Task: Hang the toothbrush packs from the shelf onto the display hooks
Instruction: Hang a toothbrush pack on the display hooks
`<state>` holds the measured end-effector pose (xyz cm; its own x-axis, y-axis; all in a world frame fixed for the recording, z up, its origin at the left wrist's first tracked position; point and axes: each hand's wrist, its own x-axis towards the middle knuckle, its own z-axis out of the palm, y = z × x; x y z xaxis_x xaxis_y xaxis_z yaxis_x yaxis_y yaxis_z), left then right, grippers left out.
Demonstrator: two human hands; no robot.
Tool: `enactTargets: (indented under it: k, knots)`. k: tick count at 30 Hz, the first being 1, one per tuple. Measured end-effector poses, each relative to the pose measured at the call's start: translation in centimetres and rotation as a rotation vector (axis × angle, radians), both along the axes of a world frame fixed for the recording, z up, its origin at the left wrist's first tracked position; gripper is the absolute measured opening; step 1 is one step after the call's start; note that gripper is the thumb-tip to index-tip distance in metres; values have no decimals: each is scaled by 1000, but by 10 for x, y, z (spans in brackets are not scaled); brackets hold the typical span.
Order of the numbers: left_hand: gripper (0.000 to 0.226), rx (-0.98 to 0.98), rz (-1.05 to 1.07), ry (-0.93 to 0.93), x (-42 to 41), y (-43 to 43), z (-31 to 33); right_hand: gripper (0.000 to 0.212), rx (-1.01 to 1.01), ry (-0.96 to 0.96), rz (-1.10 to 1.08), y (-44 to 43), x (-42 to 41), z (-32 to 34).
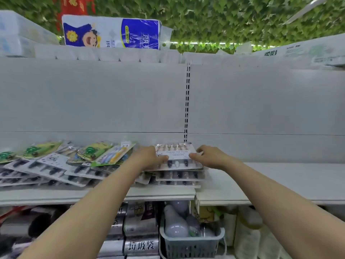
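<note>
A stack of flat toothbrush packs (178, 156) lies on the white shelf (261, 184) near the slotted upright. My left hand (149, 158) grips the left edge of the top pack, thumb on its label. My right hand (209, 156) holds the right edge of the same pack, thumb on top and fingers curled round the side. More toothbrush packs (56, 169) lie spread in overlapping piles to the left, some with green and yellow cards. No display hooks are in sight on the bare white back panel (93, 100).
A slotted upright (187, 101) divides the back panels. Toilet paper packs (112, 31) sit on the top shelf. Below the shelf stand a grey basket (190, 243) with light bulbs and rolls of bin bags (140, 230). The shelf surface right of the stack is bare.
</note>
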<state>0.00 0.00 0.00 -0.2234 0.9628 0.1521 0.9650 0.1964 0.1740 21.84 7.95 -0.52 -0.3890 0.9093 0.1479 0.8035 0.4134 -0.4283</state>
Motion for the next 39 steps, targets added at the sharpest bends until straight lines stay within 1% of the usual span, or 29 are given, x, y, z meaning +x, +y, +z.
enactTargets:
  k: [3, 5, 7, 9, 10, 12, 14, 16, 18, 21, 23, 25, 27, 30, 32, 34, 36, 39]
  knots:
    - [71, 3, 51, -5, 3, 10, -5, 65, -94, 89, -7, 12, -1, -3]
    - [71, 21, 27, -85, 10, 11, -5, 58, -156, 210, -16, 21, -2, -5]
    - [71, 48, -4, -195, 17, 12, -7, 53, -293, 397, -41, 31, -1, -5]
    - [70, 115, 7, -258, 18, 14, -7, 52, -487, 603, -58, 36, 6, -1]
    - [69, 146, 19, -287, 16, 15, -9, 48, -554, 679, -63, 37, 12, 2]
    - [68, 168, 47, -292, 15, 17, -12, 37, -608, 749, -77, 43, 24, 7]
    - [70, 128, 78, -246, 14, 21, -19, 34, -618, 777, -74, 48, 39, 10]
    - [76, 71, 120, -164, 19, 24, -27, 30, -580, 847, -40, 51, 50, 11]
    - [79, 46, 157, -98, 27, 27, -33, 28, -465, 934, -8, 51, 59, 11]
    - [81, -19, 231, 4, 46, 28, -35, 32, -283, 1094, 40, 58, 69, 6]
    - [93, -87, 290, 87, 56, 29, -36, 34, -189, 1196, 46, 65, 76, 1]
    - [104, -115, 330, 132, 62, 34, -39, 31, -97, 1248, 39, 65, 83, -1]
    - [104, -105, 317, 129, 65, 40, -40, 25, 2, 1276, 39, 64, 89, -2]
    - [103, -107, 272, 109, 71, 46, -41, 15, 97, 1317, 50, 66, 99, -5]
    - [103, -117, 251, 112, 75, 52, -41, 15, 139, 1304, 41, 69, 105, -4]
    - [99, -117, 227, 119, 78, 58, -40, 17, 183, 1259, 26, 71, 110, -2]
    - [93, -127, 196, 93, 82, 63, -38, 16, 193, 1244, 26, 74, 114, -3]
    - [83, -184, 198, -30, 84, 70, -36, 11, 162, 1269, 27, 79, 117, -4]
